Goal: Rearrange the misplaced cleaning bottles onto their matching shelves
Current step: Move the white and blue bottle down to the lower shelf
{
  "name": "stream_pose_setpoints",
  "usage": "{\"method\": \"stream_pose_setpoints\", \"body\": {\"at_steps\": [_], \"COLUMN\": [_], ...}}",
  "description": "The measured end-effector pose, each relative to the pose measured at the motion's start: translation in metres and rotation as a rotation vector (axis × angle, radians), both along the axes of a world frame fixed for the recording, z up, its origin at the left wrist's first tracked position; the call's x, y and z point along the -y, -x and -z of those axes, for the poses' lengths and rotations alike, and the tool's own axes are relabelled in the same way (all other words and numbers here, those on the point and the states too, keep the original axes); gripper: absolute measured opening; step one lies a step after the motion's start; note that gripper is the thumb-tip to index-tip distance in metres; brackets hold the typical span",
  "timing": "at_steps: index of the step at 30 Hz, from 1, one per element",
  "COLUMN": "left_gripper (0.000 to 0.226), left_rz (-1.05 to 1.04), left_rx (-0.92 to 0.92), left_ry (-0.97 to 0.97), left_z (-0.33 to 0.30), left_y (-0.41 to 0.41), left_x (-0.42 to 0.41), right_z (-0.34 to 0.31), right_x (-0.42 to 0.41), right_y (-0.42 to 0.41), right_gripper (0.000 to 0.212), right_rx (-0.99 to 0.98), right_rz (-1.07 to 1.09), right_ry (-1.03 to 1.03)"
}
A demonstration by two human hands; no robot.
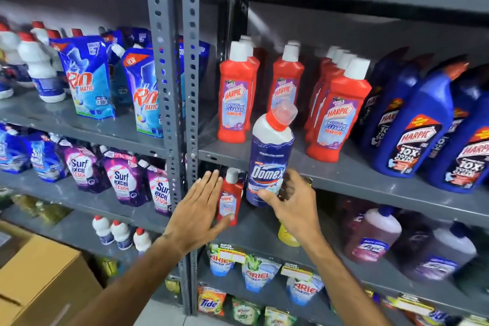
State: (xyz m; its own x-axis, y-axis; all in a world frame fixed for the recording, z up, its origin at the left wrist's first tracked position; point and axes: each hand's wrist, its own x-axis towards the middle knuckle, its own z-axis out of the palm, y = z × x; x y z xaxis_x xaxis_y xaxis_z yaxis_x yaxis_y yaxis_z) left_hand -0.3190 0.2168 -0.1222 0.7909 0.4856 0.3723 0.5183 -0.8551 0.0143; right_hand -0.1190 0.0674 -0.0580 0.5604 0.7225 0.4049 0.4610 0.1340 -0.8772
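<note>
Grey slotted-steel shelving (344, 174) filled the view, stocked with cleaning products on several levels. At its middle, a blue-and-white Domex bottle (268, 159) with a red neck and clear cap stood tilted in front of the edge of the shelf carrying the red Harpic bathroom cleaner bottles (337, 111), its base lower than that shelf edge. The right hand (293, 202) was closed around the lower part of the Domex bottle, thumb across the label and fingers behind it. Just left of the Domex bottle, a small red Harpic bottle (229, 197) with a white cap stood on the shelf below; the left hand (198, 209) was open, fingers straight and together, its thumb tip touching the lower front of that small bottle and the fingers lying along its left side. Right of the Domex bottle and up on the Harpic shelf stood large blue Harpic bottles (412, 127). Further left of the Domex bottle, beyond the upright post (169, 92), blue Rin pouches (88, 79) sat on one shelf and purple Surf Excel pouches (120, 180) on the next down. Below the Domex bottle lay Ariel pouches (260, 272), and a cardboard box (39, 280) sat at lower left.
</note>
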Motion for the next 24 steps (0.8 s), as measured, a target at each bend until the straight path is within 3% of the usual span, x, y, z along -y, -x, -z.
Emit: {"method": "stream_pose_setpoints", "body": {"at_steps": [12, 24], "left_gripper": [0.098, 0.107], "left_rz": [-0.033, -0.224], "left_rx": [-0.156, -0.18], "left_ry": [0.229, 0.449], "left_z": [0.134, 0.24], "left_y": [-0.016, -0.069], "left_x": [-0.016, -0.045], "right_z": [0.154, 0.287], "right_x": [-0.004, -0.072], "right_y": [-0.004, -0.058], "right_gripper": [0.054, 0.061], "right_rx": [-0.256, -0.264], "right_rz": [0.046, 0.076], "right_ry": [0.167, 0.204]}}
